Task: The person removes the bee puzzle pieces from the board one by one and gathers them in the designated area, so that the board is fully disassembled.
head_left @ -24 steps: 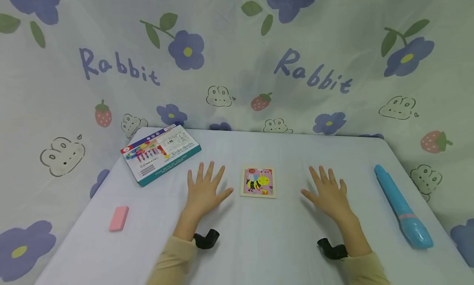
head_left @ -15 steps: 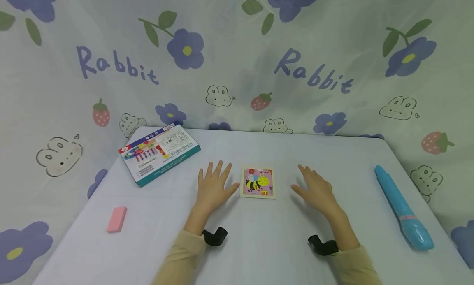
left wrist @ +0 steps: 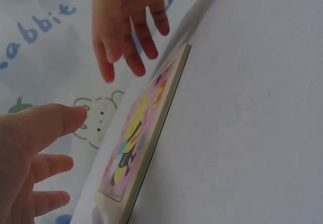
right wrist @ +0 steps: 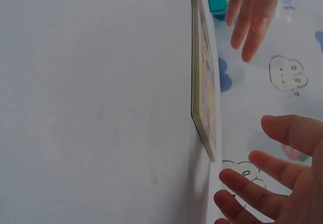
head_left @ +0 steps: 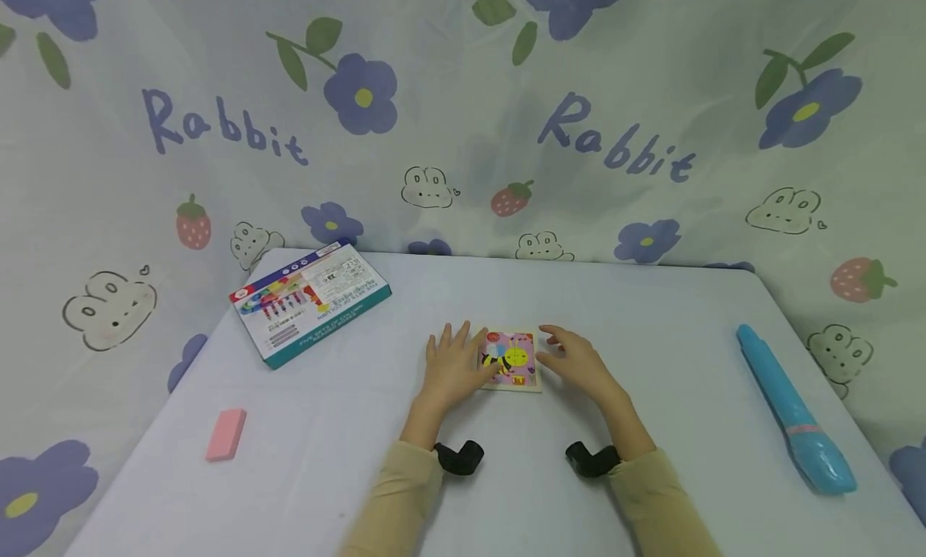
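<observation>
A small square wooden puzzle (head_left: 517, 360) with a yellow-and-black bee on pink lies flat on the table. My left hand (head_left: 452, 370) is at its left side, fingers spread and thumb overlapping the picture in the head view. Along the right edge is my right hand (head_left: 579, 366), its fingers slightly bent and its thumb near the frame. Both wrist views show the puzzle (left wrist: 139, 138) lying on the cloth, with the fingers of the left hand (left wrist: 30, 158) and right hand (right wrist: 282, 178) held above it and nothing between them.
At the back left lies a white and teal box (head_left: 311, 304) printed with colourful pictures. A pink block (head_left: 227, 434) sits at the left, and a blue inflatable-looking stick (head_left: 796, 412) lies along the right. A patterned curtain (head_left: 463, 99) hangs behind the white table (head_left: 521, 493).
Both hands have moved inward from either side to the puzzle. The right hand's fingers, spread before, are now drawn closer together and bent. The puzzle stays in place.
</observation>
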{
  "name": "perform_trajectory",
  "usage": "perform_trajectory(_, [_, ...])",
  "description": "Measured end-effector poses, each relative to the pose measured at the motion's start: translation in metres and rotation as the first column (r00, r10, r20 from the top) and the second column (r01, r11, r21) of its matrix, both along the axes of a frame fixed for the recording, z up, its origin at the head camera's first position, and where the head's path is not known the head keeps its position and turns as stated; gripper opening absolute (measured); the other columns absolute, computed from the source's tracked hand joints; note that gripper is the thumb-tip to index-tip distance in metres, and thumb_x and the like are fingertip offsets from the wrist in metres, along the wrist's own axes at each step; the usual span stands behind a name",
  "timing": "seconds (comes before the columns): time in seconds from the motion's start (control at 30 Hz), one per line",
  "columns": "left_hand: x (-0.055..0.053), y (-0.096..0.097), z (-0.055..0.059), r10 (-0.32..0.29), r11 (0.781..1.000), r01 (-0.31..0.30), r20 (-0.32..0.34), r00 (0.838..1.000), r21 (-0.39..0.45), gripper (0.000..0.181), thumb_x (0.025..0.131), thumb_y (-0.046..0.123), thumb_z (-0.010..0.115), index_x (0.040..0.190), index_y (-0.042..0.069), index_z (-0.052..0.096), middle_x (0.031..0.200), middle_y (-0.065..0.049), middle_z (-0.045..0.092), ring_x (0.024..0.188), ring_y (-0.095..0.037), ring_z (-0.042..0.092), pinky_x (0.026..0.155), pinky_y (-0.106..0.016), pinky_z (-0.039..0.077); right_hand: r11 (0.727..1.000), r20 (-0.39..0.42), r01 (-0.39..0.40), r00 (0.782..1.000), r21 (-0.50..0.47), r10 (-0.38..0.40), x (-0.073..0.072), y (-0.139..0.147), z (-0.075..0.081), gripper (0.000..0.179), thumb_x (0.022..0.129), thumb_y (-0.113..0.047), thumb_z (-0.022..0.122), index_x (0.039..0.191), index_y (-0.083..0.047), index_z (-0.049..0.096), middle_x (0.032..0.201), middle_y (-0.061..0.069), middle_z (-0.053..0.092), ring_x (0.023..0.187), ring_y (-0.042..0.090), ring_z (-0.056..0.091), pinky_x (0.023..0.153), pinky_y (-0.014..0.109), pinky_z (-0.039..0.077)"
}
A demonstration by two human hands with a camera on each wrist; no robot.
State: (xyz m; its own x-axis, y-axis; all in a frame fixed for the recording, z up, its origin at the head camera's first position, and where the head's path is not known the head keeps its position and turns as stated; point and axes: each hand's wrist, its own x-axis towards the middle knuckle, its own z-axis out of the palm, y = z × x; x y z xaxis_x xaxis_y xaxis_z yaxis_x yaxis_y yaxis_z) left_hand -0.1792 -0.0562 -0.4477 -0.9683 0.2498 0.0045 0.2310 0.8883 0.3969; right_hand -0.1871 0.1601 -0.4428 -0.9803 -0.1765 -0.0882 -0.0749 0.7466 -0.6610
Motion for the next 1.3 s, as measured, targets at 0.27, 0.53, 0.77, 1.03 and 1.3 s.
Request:
perform_trajectory(0.27, [-0.001, 0.008, -0.004, 0.013, 0.998, -0.015, 0.039, 0.999, 0.068, 0.062, 0.083, 0.049, 0.058, 0.135, 0.018, 0.049, 0.147, -0.016, 0.031, 0.137, -0.043, 0.016, 0.107, -0.061, 0.008, 1.000, 0.028, 0.020, 0.999, -0.020, -0.019, -0.009, -0.014, -0.005, 0.046, 0.086, -0.021, 0.062, 0.128, -0.004, 0.052, 0.109, 0.016, 0.059, 0.096, 0.029, 0.056, 0.073, 0.039, 0.049])
perform_trajectory(0.53, [0.001, 0.019, -0.010, 0.033, 0.994, -0.038, 0.053, 0.998, 0.099, 0.057, 0.083, 0.049, 0.059, 0.133, 0.023, 0.052, 0.149, -0.018, 0.025, 0.137, -0.046, 0.008, 0.103, -0.067, 0.002, 0.998, 0.024, 0.055, 0.998, -0.001, -0.055, -0.015, -0.019, -0.011, 0.044, 0.085, -0.022, 0.063, 0.123, -0.002, 0.055, 0.102, 0.013, 0.057, 0.088, 0.024, 0.052, 0.071, 0.034, 0.045])
perform_trajectory(0.77, [-0.001, 0.024, -0.020, 0.051, 0.997, -0.052, 0.010, 0.999, 0.061, 0.057, 0.082, 0.051, 0.058, 0.134, 0.028, 0.050, 0.150, -0.017, 0.022, 0.138, -0.045, 0.005, 0.103, -0.066, 0.000, 0.997, 0.013, 0.071, 0.997, 0.030, -0.072, -0.016, -0.022, -0.013, 0.043, 0.082, -0.024, 0.064, 0.119, -0.003, 0.059, 0.099, 0.011, 0.055, 0.084, 0.023, 0.049, 0.069, 0.035, 0.042])
perform_trajectory(1.03, [-0.001, 0.034, -0.025, 0.085, 0.996, -0.086, 0.028, 0.996, 0.033, 0.058, 0.082, 0.049, 0.061, 0.134, 0.027, 0.050, 0.150, -0.017, 0.023, 0.137, -0.045, 0.009, 0.104, -0.066, 0.002, 0.992, -0.001, 0.099, 0.995, 0.075, -0.100, -0.017, -0.026, -0.011, 0.040, 0.081, -0.026, 0.066, 0.114, -0.003, 0.060, 0.097, 0.011, 0.053, 0.084, 0.024, 0.047, 0.068, 0.036, 0.039])
perform_trajectory(1.3, [0.000, 0.036, -0.024, 0.080, 0.993, -0.084, 0.052, 0.995, 0.084, 0.057, 0.082, 0.044, 0.063, 0.134, 0.024, 0.050, 0.151, -0.017, 0.019, 0.138, -0.045, 0.007, 0.105, -0.064, 0.000, 0.985, 0.000, 0.102, 0.995, 0.137, -0.103, -0.019, -0.029, -0.007, 0.037, 0.082, -0.026, 0.065, 0.109, -0.002, 0.061, 0.090, 0.009, 0.051, 0.077, 0.022, 0.047, 0.064, 0.033, 0.038])
